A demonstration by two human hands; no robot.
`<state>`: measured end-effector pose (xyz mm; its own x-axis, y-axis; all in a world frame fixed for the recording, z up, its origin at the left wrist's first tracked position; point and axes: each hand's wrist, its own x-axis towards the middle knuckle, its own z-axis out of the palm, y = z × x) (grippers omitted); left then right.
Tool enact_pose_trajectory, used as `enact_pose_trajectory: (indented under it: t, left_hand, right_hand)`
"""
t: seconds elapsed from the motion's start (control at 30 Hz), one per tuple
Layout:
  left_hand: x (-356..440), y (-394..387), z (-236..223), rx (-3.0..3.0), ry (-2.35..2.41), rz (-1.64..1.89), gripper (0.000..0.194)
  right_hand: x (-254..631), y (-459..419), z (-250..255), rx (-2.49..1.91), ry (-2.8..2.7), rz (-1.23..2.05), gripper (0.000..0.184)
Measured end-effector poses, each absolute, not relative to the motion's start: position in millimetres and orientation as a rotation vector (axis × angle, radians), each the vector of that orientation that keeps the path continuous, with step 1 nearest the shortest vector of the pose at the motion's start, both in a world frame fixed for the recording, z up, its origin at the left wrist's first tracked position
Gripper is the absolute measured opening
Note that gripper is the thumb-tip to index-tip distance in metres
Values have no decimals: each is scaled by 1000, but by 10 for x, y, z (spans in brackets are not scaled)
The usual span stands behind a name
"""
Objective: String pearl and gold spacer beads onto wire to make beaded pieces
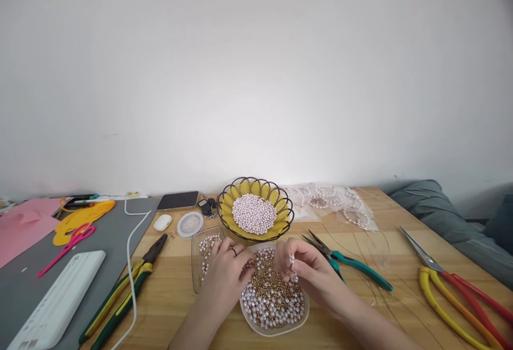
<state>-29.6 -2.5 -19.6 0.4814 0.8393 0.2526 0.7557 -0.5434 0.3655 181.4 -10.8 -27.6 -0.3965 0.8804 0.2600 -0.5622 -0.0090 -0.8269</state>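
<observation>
Carrying everything, tabletop (pixel 172 296): its far edge runs along the wall, and its middle holds the bead containers, probably to keep them within reach of both hands.
Basket (pixel 225 214): near the far edge, heaped with pale pink beads (pixel 254 214); its raised sides likely stop them rolling off.
Tub (pixel 276 332): just in front of the basket, filled with mixed gold and pearly beads (pixel 272 307).
Clear box (pixel 193 264): left of the tub, partly behind the left hand, with more beads inside.
Teal pliers (pixel 358 269): right of the tub, handles towards the right edge, seemingly handy for the right hand.
Left hand (pixel 230 264): fingers curled at the tub's left rim; whether they grasp anything, I cannot tell.
Right hand (pixel 310 269): raised over the tub's right side, thumb and fingertips pinching a bead cluster, likely for fine control.
Bead cluster (pixel 292 258): between those fingertips, above the tub.
</observation>
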Motion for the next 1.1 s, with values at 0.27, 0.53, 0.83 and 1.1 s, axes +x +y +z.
enact_pose_trajectory:
  t: [0.27,0.53,0.83,1.1]
  left_hand:
    - [-216,-63,-240,2584,1439,562,21]
    - [-249,-51,-205,2059,1089,891,21]
    - [-311,-123,-134,1247,773,1164,26]
    - [-294,-91,-169,1110,723,1181,26]
  right_hand:
    - [1789,-114,-287,-448,-1122,1706,29]
    - [1796,-135,-256,-567,-1151,1774,36]
    - [1768,-178,-220,-583,-1179,1863,39]
    - [1773,-185,-241,-640,-1274,1908,39]
